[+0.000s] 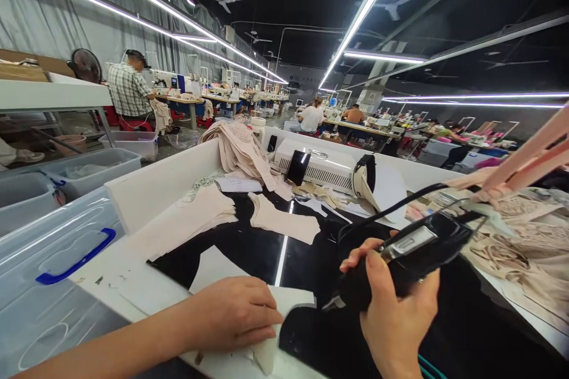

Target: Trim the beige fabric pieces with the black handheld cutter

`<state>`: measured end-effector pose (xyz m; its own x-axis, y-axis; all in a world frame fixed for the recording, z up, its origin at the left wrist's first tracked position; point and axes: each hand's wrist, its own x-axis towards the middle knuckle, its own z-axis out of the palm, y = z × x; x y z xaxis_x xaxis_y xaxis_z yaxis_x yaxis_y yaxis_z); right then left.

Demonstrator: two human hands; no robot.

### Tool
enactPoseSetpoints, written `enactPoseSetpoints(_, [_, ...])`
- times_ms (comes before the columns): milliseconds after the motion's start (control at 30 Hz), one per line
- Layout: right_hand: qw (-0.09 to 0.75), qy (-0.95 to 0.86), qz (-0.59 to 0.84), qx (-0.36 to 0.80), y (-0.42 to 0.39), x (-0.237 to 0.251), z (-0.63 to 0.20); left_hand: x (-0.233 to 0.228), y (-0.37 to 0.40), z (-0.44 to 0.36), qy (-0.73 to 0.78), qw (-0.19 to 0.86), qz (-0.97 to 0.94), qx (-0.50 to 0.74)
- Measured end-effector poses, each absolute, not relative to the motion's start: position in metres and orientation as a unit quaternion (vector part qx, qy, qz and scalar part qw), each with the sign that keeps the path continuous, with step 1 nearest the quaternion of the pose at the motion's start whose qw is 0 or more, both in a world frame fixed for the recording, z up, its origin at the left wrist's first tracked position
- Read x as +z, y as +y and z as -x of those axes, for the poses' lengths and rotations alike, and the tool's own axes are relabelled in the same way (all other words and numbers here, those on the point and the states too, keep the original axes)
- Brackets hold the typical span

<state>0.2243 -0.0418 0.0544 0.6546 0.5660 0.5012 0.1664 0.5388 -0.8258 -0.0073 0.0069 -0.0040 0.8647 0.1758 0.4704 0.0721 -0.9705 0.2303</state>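
Observation:
My right hand (395, 314) is wrapped round a black corded hand tool (438, 249) with a metal plate on its side. The tool's pale metal tip points down and left, just above the black table top (329, 343). My left hand (235, 314) has its fingers together, curled over a white cut piece (296, 296) at the near table edge; the fingertips are partly hidden. The tool's tip is apart from this piece, a little to its right. Farther back lie a stack of pale pink fabric pieces (284, 219) and a larger stack (195, 219).
Pink bands (528, 154) run from the tool up to the right. Loose pale fabric (520, 249) is heaped at right. Behind stand a phone (297, 167), a white vented box (329, 169) and draped fabric strips (240, 151). A clear bin (48, 296) is at left.

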Motion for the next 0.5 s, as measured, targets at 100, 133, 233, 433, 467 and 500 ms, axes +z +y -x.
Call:
enactPoseSetpoints(100, [0.804, -0.398, 0.419, 0.142, -0.032, 0.049, -0.229, -0.006, 0.008, -0.013, 0.094, 0.062, -0.96, 0.255])
enactPoseSetpoints(133, [0.805, -0.402, 0.411, 0.145, -0.03, 0.047, -0.23, -0.008, 0.009, -0.021, 0.101, 0.049, -0.96, 0.255])
enactPoseSetpoints(233, [0.804, -0.415, 0.396, 0.152, -0.023, 0.042, -0.229, -0.015, 0.014, -0.041, 0.1, 0.011, -0.962, 0.254])
enactPoseSetpoints(433, [0.798, -0.427, 0.392, 0.165, -0.012, 0.035, -0.227, -0.022, 0.024, -0.058, 0.091, -0.016, -0.968, 0.233])
enactPoseSetpoints(467, [0.796, -0.428, 0.396, 0.164, -0.011, 0.034, -0.226, -0.023, 0.025, -0.059, 0.094, -0.015, -0.969, 0.227])
enactPoseSetpoints(500, [0.794, -0.429, 0.399, 0.162, -0.011, 0.034, -0.226, -0.023, 0.026, -0.059, 0.097, -0.015, -0.97, 0.221])
